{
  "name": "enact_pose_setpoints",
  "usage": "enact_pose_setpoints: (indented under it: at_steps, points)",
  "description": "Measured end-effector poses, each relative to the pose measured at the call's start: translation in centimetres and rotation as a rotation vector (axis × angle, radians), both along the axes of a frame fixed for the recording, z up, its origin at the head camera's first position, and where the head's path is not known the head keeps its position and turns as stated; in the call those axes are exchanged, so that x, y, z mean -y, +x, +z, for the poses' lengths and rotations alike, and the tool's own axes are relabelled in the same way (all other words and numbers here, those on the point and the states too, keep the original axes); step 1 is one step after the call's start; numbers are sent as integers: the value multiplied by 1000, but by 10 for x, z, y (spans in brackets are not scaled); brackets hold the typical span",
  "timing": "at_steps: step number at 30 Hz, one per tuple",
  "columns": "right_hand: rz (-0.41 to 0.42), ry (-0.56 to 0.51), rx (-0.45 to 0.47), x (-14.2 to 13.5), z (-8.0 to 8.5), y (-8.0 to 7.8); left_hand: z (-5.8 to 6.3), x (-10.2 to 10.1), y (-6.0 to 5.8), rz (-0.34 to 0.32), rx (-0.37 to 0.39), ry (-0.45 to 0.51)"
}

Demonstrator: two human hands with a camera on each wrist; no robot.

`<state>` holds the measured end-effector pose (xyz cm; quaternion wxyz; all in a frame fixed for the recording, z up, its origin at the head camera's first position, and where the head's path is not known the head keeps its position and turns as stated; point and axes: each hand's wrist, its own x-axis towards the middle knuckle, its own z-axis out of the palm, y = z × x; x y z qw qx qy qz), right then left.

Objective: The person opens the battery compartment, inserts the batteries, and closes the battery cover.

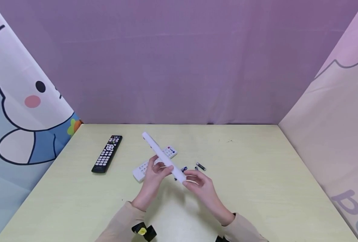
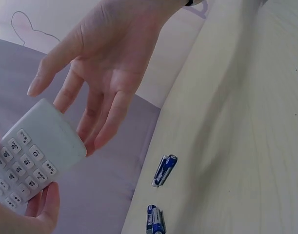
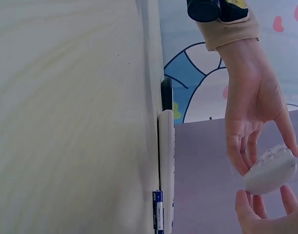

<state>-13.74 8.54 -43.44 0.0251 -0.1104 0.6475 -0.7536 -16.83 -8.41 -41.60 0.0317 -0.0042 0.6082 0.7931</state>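
Observation:
A white remote control is held up above the table, tilted so its narrow side shows in the head view. My left hand grips it near the middle, thumb on one side and fingers on the other. Rows of keys show on its face in the left wrist view. My right hand is at the remote's near end, its fingers loosely spread and fingertips right at the edge. In the right wrist view, the left hand holds the remote from above, with the right hand below its end.
Behind the held one, a second white remote lies on the table. A black remote lies farther left. Loose batteries are beside the right hand; blue ones show in the left wrist view. Cloth walls surround the table.

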Motion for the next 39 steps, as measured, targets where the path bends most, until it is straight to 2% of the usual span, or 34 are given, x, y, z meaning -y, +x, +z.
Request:
enact_pose_setpoints:
  at_steps: [8, 14, 22, 25, 29, 33, 39]
  points:
    - [-33, -12, 91, 1, 0, 1, -3, -4, 2, -15, -2, -27]
    - [-61, -13, 126, 1, 3, 2, 1, -2, 0, -7, -11, -16]
    - [-71, -1, 140, -4, 4, 8, 15, 10, -5, 88, 8, 26]
    - [-51, -10, 80, -6, 2, 10, 19, 15, -7, 140, 7, 65]
    - [-31, -4, -65, -9, -3, 11, 22, 20, -8, 173, -29, 93]
    - [-42, 64, -194, -11, -5, 12, 24, 24, -7, 152, -49, 115]
    - [-103, 273, -315, -11, 3, 17, 26, 26, -4, 108, -66, 176]
